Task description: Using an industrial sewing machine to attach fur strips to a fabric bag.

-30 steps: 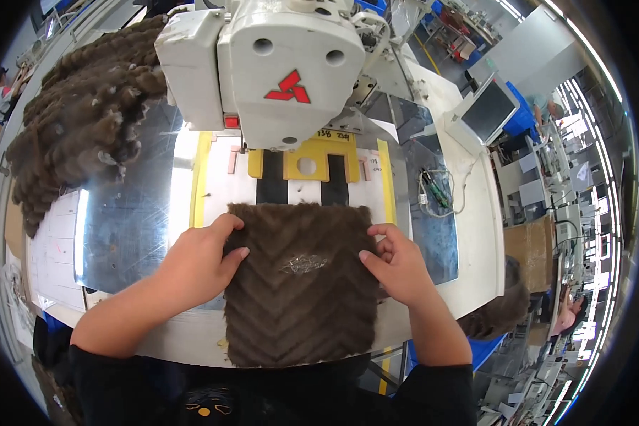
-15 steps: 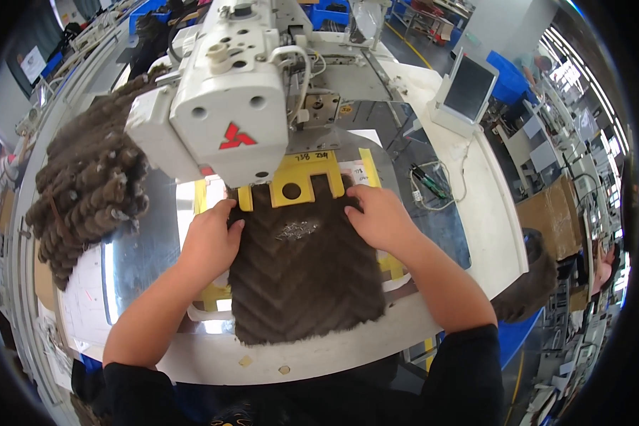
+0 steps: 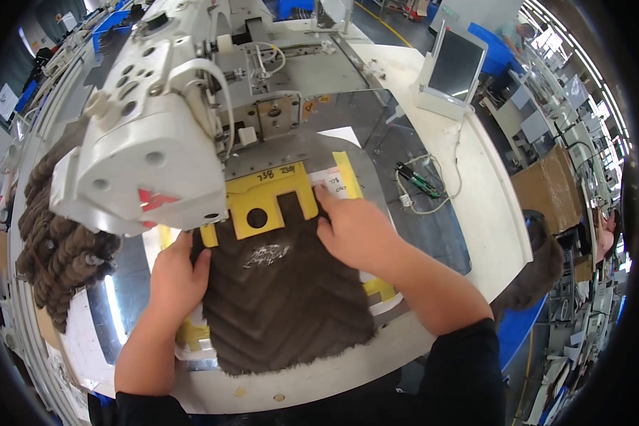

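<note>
A dark brown furry panel (image 3: 284, 305) with chevron ridges lies below a yellow notched template (image 3: 266, 216) on the machine plate. A silvery patch shows near the panel's upper part. My left hand (image 3: 172, 277) rests at the panel's upper left edge, thumb on the pile and index finger stretched beside the template; its other fingers are hidden. At the upper right corner is my right hand (image 3: 358, 228), index finger extended along the template's right prong and thumb apart on the fur. The white sewing machine head (image 3: 135, 163) hangs just beyond my left hand.
Stacked brown fur pieces (image 3: 67, 259) stand at the left. A screen unit (image 3: 451, 74) sits at the back right, with a cable and a green-and-black tool (image 3: 420, 179) nearer. More fur (image 3: 536, 266) lies past the white table's right edge. Another person (image 3: 515, 39) is far off.
In the picture, the machine head, template and panel have shifted left as the view turned. My right index finger now reaches farther up beside the template; both hands stay at the panel's upper edges.
</note>
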Available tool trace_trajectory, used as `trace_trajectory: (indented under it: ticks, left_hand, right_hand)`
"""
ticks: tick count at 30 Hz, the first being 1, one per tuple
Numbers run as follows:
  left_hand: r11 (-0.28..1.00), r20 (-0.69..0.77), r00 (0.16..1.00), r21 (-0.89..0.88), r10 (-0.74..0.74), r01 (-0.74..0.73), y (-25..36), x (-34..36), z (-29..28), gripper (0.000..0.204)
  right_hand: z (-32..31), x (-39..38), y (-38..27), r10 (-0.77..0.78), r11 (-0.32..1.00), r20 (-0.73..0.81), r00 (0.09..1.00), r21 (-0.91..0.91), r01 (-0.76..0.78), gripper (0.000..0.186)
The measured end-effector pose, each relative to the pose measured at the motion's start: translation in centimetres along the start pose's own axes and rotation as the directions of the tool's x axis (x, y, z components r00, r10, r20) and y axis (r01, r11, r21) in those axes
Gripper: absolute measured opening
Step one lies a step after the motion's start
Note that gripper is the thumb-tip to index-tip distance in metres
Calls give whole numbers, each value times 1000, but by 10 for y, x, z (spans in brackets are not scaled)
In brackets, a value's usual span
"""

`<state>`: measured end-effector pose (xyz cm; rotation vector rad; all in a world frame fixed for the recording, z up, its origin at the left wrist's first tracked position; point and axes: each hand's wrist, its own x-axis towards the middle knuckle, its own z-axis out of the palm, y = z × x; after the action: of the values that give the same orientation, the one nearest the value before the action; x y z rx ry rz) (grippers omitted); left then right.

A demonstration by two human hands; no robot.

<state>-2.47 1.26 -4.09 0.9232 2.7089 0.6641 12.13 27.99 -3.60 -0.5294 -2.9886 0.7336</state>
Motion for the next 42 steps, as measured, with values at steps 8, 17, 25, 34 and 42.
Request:
trace_trajectory:
  ticks: [8, 17, 25, 34, 42]
  left_hand:
    - [982, -45, 981, 32, 188, -187, -10, -9, 0, 45]
    - [1000, 86, 996, -12, 5, -4, -4, -4, -7, 39]
    - [999, 48, 998, -21, 43, -42, -1, -5, -3, 38]
    - [993, 81, 995, -108, 60, -51, -7, -11, -2, 33]
    - [993, 52, 996, -97, 69, -64, -13, -9, 3, 55]
  right_hand:
    - [5, -6, -3, -69, 997, -1, 998, -21, 69, 44]
    - [7, -2, -1, -21, 998, -31, 999, 57, 23, 40]
    - [2, 1, -5, -36, 998, -44, 998, 50, 38, 40]
    - [0, 1, -13, 85, 993, -50, 995, 88, -80, 39]
    - [9, 2, -12, 21, 997, -122, 992, 76, -11, 38]
